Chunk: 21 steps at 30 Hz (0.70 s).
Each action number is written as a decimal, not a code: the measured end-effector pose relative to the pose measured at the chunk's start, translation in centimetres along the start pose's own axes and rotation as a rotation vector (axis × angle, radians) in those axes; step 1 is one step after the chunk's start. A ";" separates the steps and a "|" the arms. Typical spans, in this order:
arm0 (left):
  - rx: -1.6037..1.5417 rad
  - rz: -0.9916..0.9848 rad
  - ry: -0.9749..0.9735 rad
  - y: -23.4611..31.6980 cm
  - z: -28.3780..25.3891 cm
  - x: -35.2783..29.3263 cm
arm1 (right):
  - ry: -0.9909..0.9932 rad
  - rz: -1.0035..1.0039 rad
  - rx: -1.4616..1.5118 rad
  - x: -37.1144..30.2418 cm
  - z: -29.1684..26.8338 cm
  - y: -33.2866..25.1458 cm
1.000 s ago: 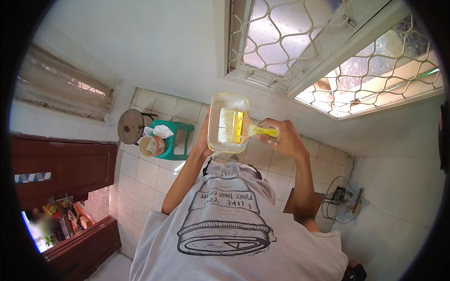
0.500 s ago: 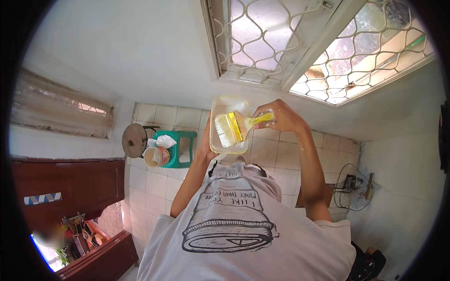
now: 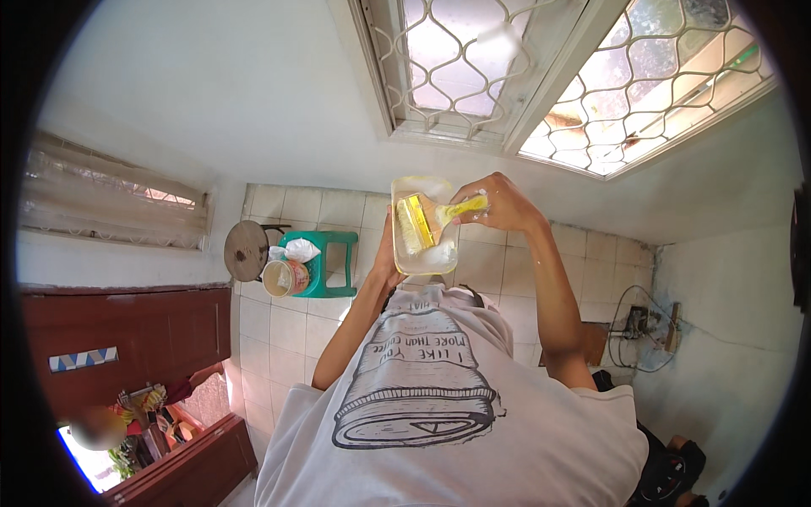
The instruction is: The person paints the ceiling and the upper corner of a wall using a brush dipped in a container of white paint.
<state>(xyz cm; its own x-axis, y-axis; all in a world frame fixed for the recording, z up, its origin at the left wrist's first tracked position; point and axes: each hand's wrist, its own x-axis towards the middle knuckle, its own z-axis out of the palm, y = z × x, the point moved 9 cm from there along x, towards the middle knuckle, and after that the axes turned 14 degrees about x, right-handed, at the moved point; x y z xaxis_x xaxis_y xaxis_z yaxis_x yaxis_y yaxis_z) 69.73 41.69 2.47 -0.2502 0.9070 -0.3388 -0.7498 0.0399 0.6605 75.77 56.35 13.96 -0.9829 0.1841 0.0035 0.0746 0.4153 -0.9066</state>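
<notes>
We hold a rounded, rectangular tray (image 3: 432, 188), its smooth, pale inside coated with glossy white paint, its rim edged in yellow. Over its middle lies a broad, flat brush (image 3: 437, 223): pale, wet bristles toward the left long edge, a shiny yellow band, a wooden shoulder and a paint-smeared yellow handle crossing the right long edge. We cannot tell whether the bristles touch the bottom. Our right grip (image 3: 507, 204) is closed around the handle, wrist bent, forearm rising from the lower right. Our left grip (image 3: 386, 258) cups the tray's left long edge, fingers partly hidden beneath it, forearm slanting up. Left of us, at the left edge of a green plastic stool (image 3: 316, 269), we see a round tub (image 3: 296, 276) and a crumpled white bag (image 3: 302, 249).
</notes>
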 end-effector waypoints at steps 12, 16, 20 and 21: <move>-0.033 -0.007 0.017 -2.3 0.1 -0.9 | 0.125 0.013 0.127 -3.0 1.7 1.2; -0.051 -0.028 0.012 -2.6 0.3 -1.0 | 0.192 0.035 0.138 -4.1 2.0 1.9; -0.246 0.014 -0.058 -2.1 0.2 -1.4 | 0.179 0.097 0.071 -5.2 2.0 1.1; -0.266 0.018 -0.055 -2.1 0.1 -1.4 | 0.194 0.072 0.066 -5.4 2.0 0.7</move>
<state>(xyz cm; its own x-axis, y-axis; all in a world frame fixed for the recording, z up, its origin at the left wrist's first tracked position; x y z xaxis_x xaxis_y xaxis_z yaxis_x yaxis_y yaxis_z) 71.73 40.38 1.68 -0.2371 0.9281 -0.2870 -0.8818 -0.0816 0.4644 80.83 53.91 12.44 -0.9243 0.3814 0.0134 0.1256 0.3370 -0.9331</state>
